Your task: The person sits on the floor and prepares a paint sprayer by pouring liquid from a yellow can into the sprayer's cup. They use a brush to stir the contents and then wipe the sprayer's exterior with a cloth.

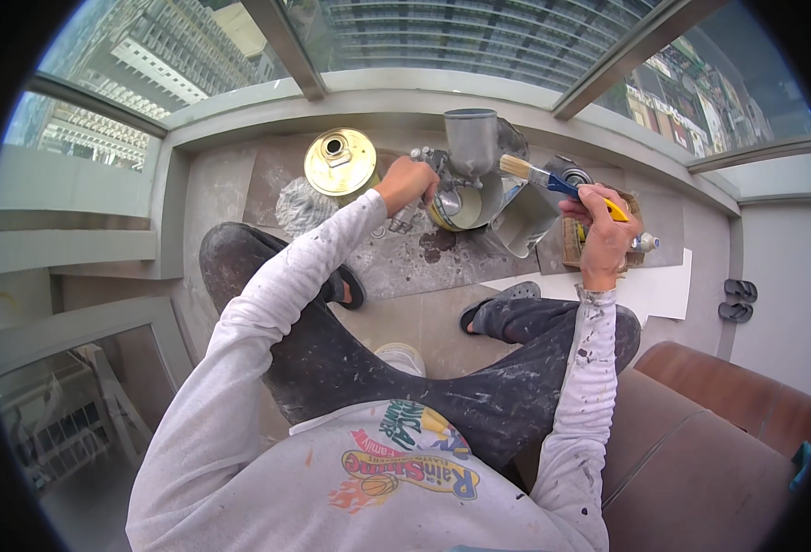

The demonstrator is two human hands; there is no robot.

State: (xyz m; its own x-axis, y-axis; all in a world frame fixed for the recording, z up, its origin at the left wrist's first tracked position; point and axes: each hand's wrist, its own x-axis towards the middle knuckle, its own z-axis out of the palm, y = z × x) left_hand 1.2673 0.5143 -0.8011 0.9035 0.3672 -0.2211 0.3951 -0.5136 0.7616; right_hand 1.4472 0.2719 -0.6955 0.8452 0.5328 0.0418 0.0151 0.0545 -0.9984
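Observation:
My left hand [408, 182] is closed around a metal spray gun, whose grey cup [472, 138] stands upright above an open paint can [468, 204]. In my right hand [605, 235] is a paintbrush [557, 181] with pale bristles and a blue and yellow handle. The bristles point left toward the spray gun cup, with a small gap between them. Just right of the paint can, a cut-open metal tin [525, 221] lies tilted on the floor. Part of the spray gun is hidden by my left fingers.
A round gold solvent can [341, 166] and a bundled whitish rag [302, 208] stand left of my left hand. By my right hand is a cardboard box [572, 248] with bottles. Dark spills [436, 245] mark the floor. Windows rise ahead; black flip-flops [739, 301] lie far right.

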